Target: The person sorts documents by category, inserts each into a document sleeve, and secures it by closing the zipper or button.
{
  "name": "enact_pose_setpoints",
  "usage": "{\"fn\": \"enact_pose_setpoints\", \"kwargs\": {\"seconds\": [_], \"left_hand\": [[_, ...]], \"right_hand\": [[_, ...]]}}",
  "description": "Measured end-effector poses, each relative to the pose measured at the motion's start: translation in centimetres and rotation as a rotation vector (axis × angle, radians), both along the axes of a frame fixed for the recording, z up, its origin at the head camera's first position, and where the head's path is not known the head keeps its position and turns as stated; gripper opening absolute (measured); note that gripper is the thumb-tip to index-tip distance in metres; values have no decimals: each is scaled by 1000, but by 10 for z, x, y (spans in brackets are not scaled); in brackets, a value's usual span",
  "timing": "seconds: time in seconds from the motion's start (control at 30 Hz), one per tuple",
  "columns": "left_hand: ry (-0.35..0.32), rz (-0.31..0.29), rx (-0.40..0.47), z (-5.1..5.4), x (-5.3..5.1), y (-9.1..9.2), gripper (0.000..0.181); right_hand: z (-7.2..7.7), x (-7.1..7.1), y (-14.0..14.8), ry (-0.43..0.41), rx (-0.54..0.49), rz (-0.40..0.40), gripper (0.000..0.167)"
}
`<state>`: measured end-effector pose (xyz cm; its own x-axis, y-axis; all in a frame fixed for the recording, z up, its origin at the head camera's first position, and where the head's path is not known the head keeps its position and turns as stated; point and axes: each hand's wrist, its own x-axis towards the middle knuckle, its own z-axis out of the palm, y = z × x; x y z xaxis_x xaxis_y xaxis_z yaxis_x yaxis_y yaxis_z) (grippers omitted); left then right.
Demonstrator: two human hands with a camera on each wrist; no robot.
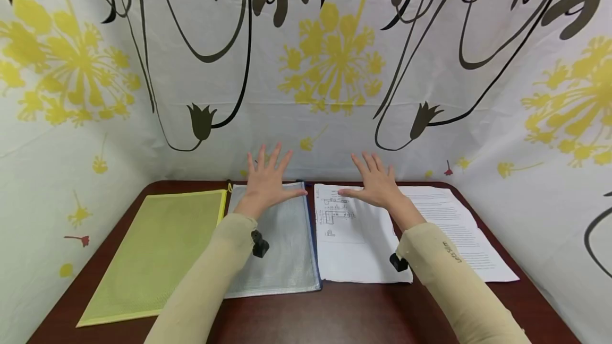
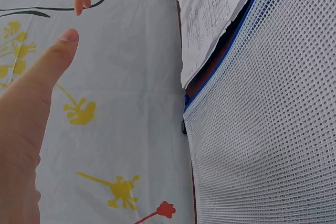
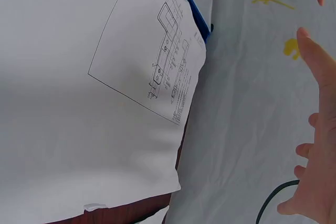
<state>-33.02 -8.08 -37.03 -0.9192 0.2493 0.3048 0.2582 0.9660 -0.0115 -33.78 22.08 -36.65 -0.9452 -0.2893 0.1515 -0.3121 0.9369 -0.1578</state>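
Both hands are raised with fingers spread and hold nothing. The left hand [image 1: 268,185] is over the far end of a clear mesh pouch with blue edging [image 1: 282,248]. Over the far part of a sheet with a line drawing [image 1: 354,254] hangs the right hand [image 1: 377,185]. In the left wrist view, the left hand [image 2: 31,103] is beside the mesh pouch [image 2: 262,129], not touching it. The right wrist view has the right hand [image 3: 317,129] apart from the drawing sheet [image 3: 79,129].
A yellow mesh pouch [image 1: 153,254] lies at the left of the dark red table [image 1: 325,315]. At the right is a sheet of printed text [image 1: 459,232], partly beside the drawing sheet. A patterned cloth [image 1: 306,121] hangs behind and around the table.
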Motion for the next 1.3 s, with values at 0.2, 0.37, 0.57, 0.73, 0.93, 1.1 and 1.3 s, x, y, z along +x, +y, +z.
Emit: {"fn": "enact_pose_setpoints", "kwargs": {"seconds": [0.2,0.37,0.57,0.73,0.93,1.1,1.3], "left_hand": [[7,-16,-4,2,0,-1,113],[15,-13,-12,3,0,-2,112],[19,-28,15,6,1,-4,104],[0,-29,10,8,2,-7,94],[-10,-36,14,8,4,-11,83],[-9,-28,14,8,5,-16,75],[-17,-31,17,9,7,-22,68]], "right_hand": [[1,0,2,24,-4,10,108],[2,1,3,32,-19,17,108],[1,1,6,30,-50,26,106],[-2,0,9,40,-58,23,99],[-3,1,14,33,-69,11,87],[-4,4,18,31,-58,0,80],[-5,7,22,45,-65,-6,71]]}}
